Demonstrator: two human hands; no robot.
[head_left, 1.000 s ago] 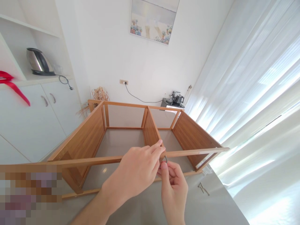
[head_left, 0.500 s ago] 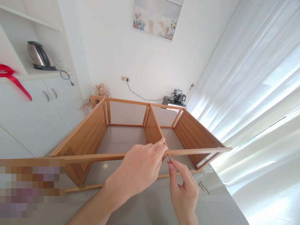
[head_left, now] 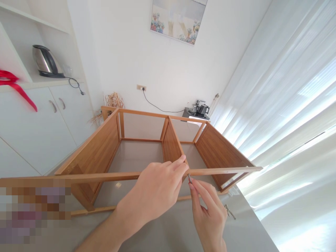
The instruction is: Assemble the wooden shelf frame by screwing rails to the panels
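A wooden shelf frame (head_left: 220,171) lies on its side on a grey table (head_left: 168,231). My left hand (head_left: 157,185) grips its front rail where the middle wooden panel (head_left: 172,141) meets it, with the fingers over the top of the joint. Just right of that, my right hand (head_left: 208,206) pinches a small metal screw (head_left: 189,178) between thumb and fingertips. The screw's tip is up against the front face of the rail; I cannot tell whether it sits in a hole. Several loose metal screws (head_left: 230,212) lie on the table to the right.
At the left, a steel kettle (head_left: 47,62) stands in a white cabinet (head_left: 42,119), and a red ribbon (head_left: 19,89) hangs there. White curtains (head_left: 294,115) run along the right side. Behind the frame are dried plants (head_left: 114,100) and a small black kettle stand (head_left: 193,115).
My right hand has shifted slightly right and down, and the screw stands more upright against the rail. My left hand keeps its grip on the joint.
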